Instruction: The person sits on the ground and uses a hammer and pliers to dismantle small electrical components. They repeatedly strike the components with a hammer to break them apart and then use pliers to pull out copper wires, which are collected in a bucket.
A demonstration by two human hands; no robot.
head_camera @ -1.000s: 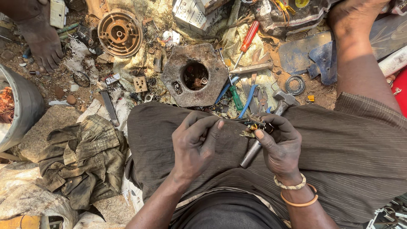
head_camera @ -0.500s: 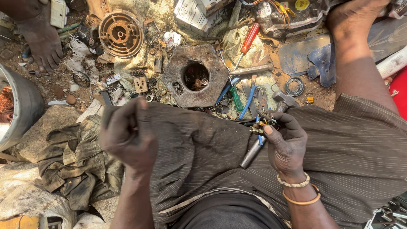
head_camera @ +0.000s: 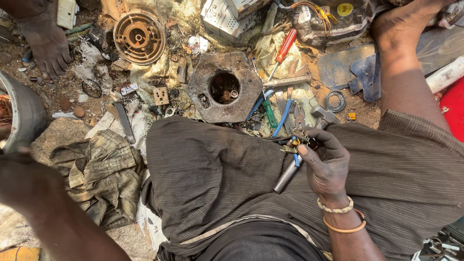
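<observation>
The left hand (head_camera: 24,179), blurred so its grip cannot be told, has been drawn off the small metal part (head_camera: 296,145), now pinched over the lap by the right hand (head_camera: 325,162) alone.

Brown pinstriped cloth (head_camera: 232,179); red-handled screwdriver (head_camera: 285,46); green-handled screwdriver (head_camera: 269,113); rusty grey hexagonal metal plate (head_camera: 224,87); orange and beige bangles (head_camera: 343,220).

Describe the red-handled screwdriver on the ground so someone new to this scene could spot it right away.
Start at the big rusty hexagonal metal block with a round hole, in the middle of the ground. Just up and right of it lies the screwdriver, slanted, tip pointing down-left. Its bright red handle sets it apart from the green-handled one lower down.
</observation>
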